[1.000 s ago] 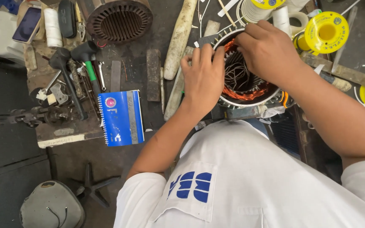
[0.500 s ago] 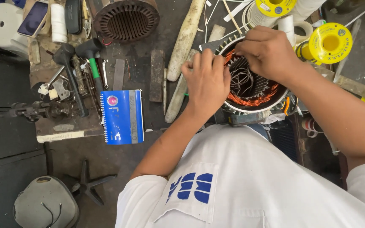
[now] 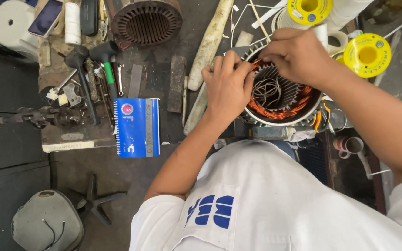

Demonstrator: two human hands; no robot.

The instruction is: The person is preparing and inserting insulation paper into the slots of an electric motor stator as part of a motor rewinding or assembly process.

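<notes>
A round motor stator with copper windings sits in front of me, a loose bundle of thin wire lying in its bore. My left hand rests on the stator's left rim, its fingers curled over the edge and pinching at the winding. My right hand is over the stator's far rim, fingertips pressed together on the copper coil there. The two hands' fingertips nearly meet at the upper left of the rim.
A blue spiral notebook lies left of the stator. Beyond it are hammers, small tools, a second empty stator, a long pale wooden stick, yellow wire spools at the right, and a phone at the far left.
The view has drifted slightly, so the stator sits lower in frame. My left hand has slid further onto the left rim; my right hand stays on the far rim.
</notes>
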